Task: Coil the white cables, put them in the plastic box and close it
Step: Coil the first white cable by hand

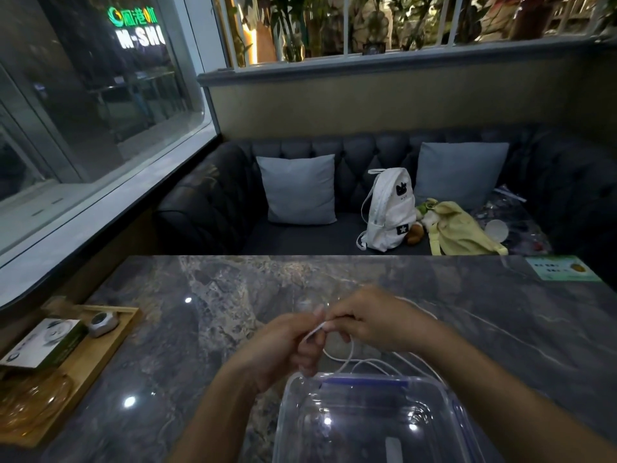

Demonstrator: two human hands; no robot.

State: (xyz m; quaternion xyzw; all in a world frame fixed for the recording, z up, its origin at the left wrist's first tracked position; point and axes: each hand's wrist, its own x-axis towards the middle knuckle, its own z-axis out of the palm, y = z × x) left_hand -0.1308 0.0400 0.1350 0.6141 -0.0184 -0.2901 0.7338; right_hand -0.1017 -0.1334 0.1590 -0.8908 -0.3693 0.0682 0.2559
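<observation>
A thin white cable [359, 361] lies in loose loops on the marble table [200, 329], just beyond the clear plastic box [444, 396]. My left hand [283, 345] and my right hand [370, 319] meet above the table, and both pinch one end of that cable between their fingertips. The cable trails from my hands down to the right and across the table behind the box. The box sits open at the near edge with blue clips on its rim; nothing shows inside it. I see no lid apart from the box.
A wooden tray [100, 355] at the left holds a small carton [43, 342], a silver object [103, 324] and an amber glass dish [30, 402]. A green card [564, 268] lies at the far right. Beyond the table stands a dark sofa with cushions and a white backpack [389, 210].
</observation>
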